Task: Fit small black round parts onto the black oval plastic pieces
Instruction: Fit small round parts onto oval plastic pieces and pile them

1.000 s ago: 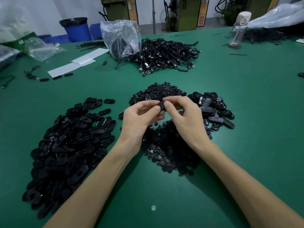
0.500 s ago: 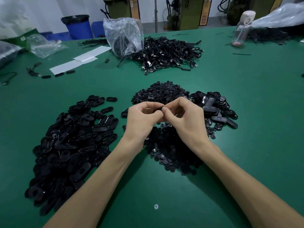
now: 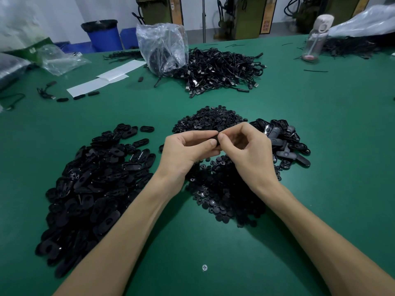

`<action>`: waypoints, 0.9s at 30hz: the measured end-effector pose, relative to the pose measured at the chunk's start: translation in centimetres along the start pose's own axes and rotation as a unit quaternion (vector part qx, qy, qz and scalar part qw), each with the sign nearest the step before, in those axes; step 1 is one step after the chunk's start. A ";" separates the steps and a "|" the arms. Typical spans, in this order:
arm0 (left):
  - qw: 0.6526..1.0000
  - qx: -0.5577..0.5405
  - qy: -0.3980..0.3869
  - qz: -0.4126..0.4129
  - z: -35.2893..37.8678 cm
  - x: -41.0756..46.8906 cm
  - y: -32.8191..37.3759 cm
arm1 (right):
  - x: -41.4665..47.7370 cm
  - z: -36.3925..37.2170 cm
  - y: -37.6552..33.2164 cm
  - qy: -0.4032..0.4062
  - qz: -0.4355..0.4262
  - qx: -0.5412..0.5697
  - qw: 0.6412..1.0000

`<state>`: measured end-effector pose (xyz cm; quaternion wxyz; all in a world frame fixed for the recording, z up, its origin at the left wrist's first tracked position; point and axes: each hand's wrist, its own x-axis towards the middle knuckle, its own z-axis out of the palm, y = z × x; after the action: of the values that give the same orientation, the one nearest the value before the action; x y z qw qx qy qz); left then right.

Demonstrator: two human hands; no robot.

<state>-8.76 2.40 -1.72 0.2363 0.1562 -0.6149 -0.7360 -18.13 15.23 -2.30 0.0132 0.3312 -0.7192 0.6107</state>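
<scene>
Matte green tabletop (image 3: 320, 150), glossy oval pieces (image 3: 92, 189)

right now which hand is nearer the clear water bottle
Right. The water bottle stands far back on the right; the right hand is below-left of it, the left hand farther left.

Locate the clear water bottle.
Head view: the clear water bottle stands upright at the far right of the green table, just left of a plastic-covered heap of black strands.
</scene>
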 end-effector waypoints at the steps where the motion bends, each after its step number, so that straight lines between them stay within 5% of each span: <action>1: 1.000 0.006 0.005 0.003 0.1 0.0 0.0 | 0.0 0.0 -0.1 -0.004 -0.004 -0.002 1.000; 11: 0.997 0.056 0.022 0.048 0.6 -0.2 -0.4 | 0.1 -0.3 0.0 -0.004 -0.021 -0.017 1.000; 14: 0.985 0.147 0.042 0.084 0.4 0.0 -0.3 | 0.5 -0.6 -0.1 0.037 -0.046 -0.062 0.996; 16: 0.936 0.320 0.091 0.119 -0.4 0.3 0.2 | 1.2 -1.4 0.1 0.088 -0.058 -0.101 0.989; 18: 0.830 0.517 0.166 0.125 -2.0 0.6 0.8 | 1.9 -2.5 0.6 0.133 -0.054 -0.168 0.975; 21: 0.696 0.673 0.246 0.040 -5.2 1.0 1.9 | 2.6 -3.5 2.1 0.127 0.012 -0.307 0.943; 24: 0.653 0.701 0.269 -0.096 -7.7 1.1 3.0 | 2.3 -3.1 2.6 0.085 0.046 -0.379 0.920; 27: 0.635 0.709 0.252 -0.176 -9.1 1.3 3.0 | 1.7 -2.1 1.9 0.031 -0.012 -0.341 0.939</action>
<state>-4.64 -6.21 -0.50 0.0646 0.5607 -0.8248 -0.0336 -21.24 16.32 -2.74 0.1551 0.2961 -0.8795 0.3387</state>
